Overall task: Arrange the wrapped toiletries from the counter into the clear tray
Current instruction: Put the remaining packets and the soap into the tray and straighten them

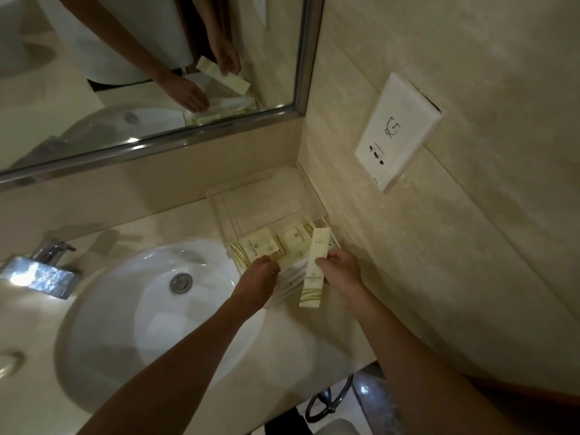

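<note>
A clear tray point(219, 202) stands in the counter's back right corner against the wall. Several cream wrapped toiletries point(255, 249) lie flat inside it. My right hand point(340, 266) grips a long cream wrapped packet point(315, 268) by its middle and holds it upright over the tray's front edge. My left hand point(255, 279) reaches down at the tray's front, fingers curled on pale plastic-wrapped items point(290, 279) lying there. Whether it grips one of them I cannot tell.
A white oval sink point(150, 309) with a metal drain fills the counter on the left, a chrome faucet point(40, 268) behind it. A framed mirror point(157, 73) hangs above. A white socket panel point(397, 130) sits on the right wall. A metal ring point(329, 400) hangs below the counter's edge.
</note>
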Available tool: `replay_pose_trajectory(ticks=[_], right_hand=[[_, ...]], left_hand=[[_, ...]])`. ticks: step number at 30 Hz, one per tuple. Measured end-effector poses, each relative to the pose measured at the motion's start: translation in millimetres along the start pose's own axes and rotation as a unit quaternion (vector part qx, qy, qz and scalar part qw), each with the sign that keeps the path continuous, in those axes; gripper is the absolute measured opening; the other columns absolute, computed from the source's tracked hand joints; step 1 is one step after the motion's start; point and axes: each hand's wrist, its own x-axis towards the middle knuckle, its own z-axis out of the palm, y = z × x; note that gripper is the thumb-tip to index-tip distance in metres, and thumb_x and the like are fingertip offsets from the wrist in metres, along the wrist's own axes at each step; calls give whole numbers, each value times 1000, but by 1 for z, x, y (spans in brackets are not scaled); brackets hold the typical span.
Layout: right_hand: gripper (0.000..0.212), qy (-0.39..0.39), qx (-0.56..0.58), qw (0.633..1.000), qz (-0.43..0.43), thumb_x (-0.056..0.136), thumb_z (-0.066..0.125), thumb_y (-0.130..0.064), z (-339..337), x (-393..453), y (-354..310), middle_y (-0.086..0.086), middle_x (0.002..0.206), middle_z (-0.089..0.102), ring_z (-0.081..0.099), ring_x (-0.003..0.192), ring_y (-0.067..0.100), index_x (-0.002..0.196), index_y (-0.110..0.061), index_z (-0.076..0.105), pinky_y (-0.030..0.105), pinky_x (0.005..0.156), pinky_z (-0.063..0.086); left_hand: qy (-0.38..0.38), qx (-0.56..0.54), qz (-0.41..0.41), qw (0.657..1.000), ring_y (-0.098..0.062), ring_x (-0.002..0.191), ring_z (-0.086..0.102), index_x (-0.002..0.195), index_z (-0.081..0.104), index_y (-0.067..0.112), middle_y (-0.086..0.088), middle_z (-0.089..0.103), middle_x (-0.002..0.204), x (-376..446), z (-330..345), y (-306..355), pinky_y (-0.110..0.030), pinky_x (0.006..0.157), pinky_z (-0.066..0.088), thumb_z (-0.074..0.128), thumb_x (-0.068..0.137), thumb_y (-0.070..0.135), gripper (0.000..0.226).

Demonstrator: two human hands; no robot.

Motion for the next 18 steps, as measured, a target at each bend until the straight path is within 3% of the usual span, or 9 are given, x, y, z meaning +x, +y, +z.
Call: replay_pose_trajectory(ticks=[4,7,12,18], right_hand=[[20,17,78,996,29,80,64,3,19,5,-7,14,102,66,71,85,27,84,-10,49,43,68,63],[26,39,86,995,28,80,61,7,39,6,-11,12,104,59,68,90,28,93,-9,44,35,65,62],[22,67,2,998,-4,81,54,6,73,10,-15,6,93,56,52,63,12,90,-13,46,23,47,44],[20,62,-75,995,3,85,57,3,99,13,-11,16,112,63,65,96,32,103,-5,60,30,71,48]], left_hand=[[30,-41,-56,997,-26,89,57,95,65,6,-11,62,98,-10,-13,-12,-28,73,44,48,90,2,19],[56,-49,-92,993,-26,89,58,95,65,6,-10,63,99,-16,-25,-22,-31,74,47,46,85,-4,24],[91,-61,-120,987,-24,89,59,97,64,8,-9,63,100,-28,-39,-36,-37,79,53,48,83,-5,24],[97,-52,-144,983,-22,91,58,101,63,9,-8,63,102,-39,-44,-52,-35,79,53,50,87,0,21]])
